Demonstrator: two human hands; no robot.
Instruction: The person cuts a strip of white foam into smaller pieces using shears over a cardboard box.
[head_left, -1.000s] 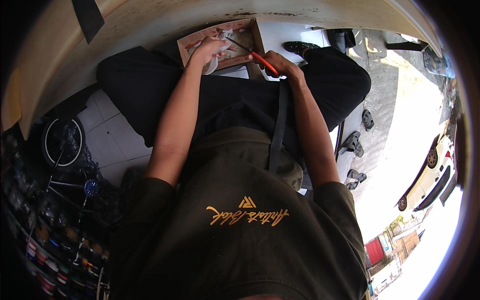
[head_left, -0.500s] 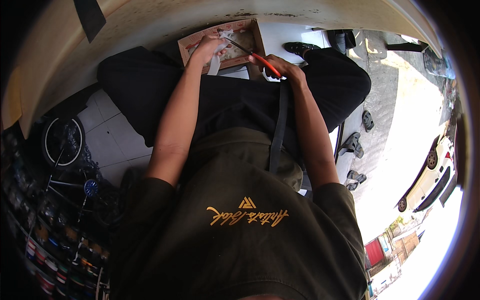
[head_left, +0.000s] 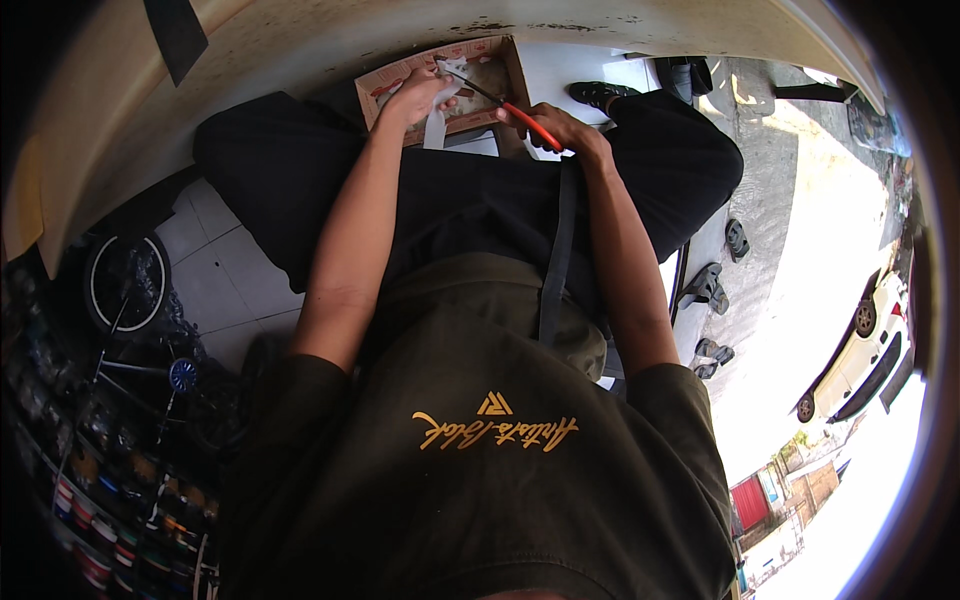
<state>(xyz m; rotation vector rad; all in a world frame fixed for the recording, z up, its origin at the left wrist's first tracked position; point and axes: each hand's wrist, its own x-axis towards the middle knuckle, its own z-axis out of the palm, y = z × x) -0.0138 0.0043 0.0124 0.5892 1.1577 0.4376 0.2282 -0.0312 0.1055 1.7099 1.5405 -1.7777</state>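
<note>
My right hand [head_left: 562, 128] is closed around the red handles of a pair of scissors [head_left: 527, 122]. Their dark blades point up and left over an open cardboard box, reaching the white strip [head_left: 435, 128] by my left fingers. A thin white strip, paper or cloth I cannot tell, is pinched in my left hand [head_left: 412, 98], its loose end hanging past the near rim of the box [head_left: 515, 75]. White scraps [head_left: 452, 66] show beyond my left fingertips, over the box. My fingers partly hide where blades and strip meet.
A pale curved panel [head_left: 330, 60] arches close above the box. My dark-trousered legs [head_left: 460, 200] are folded on both sides of it. Sandals [head_left: 705, 290] lie to the right, with a white car [head_left: 860, 350] farther off. At left stand a wheel [head_left: 128, 283] and shelved containers [head_left: 95, 540].
The scissors' red handles look closer together than before. Both hands have stayed almost in place, and the white strip's hanging end has shifted slightly right.
</note>
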